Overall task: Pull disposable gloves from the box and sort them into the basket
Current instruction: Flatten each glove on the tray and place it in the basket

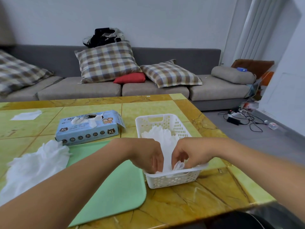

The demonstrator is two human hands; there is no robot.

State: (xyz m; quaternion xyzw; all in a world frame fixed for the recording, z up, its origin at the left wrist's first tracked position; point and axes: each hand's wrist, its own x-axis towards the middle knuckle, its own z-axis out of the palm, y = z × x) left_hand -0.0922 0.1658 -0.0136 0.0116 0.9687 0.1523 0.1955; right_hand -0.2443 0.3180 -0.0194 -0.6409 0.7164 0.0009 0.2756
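A white perforated basket (171,180) stands on the table, right of centre, with white disposable gloves (162,134) lying flat inside. My left hand (148,156) and my right hand (188,154) both reach into its near end, and each pinches the cuff end of the top glove. A light blue glove box (87,129) marked XL lies behind and to the left, with gloves poking from its top slot. A loose heap of white gloves (38,162) sits at the left on the table.
A green mat (113,190) lies between the heap and the basket. A white tissue-like sheet (26,115) rests at the far left of the yellow table (206,195). Behind stands a grey sofa (156,90) with checked cushions; cables litter the floor at right.
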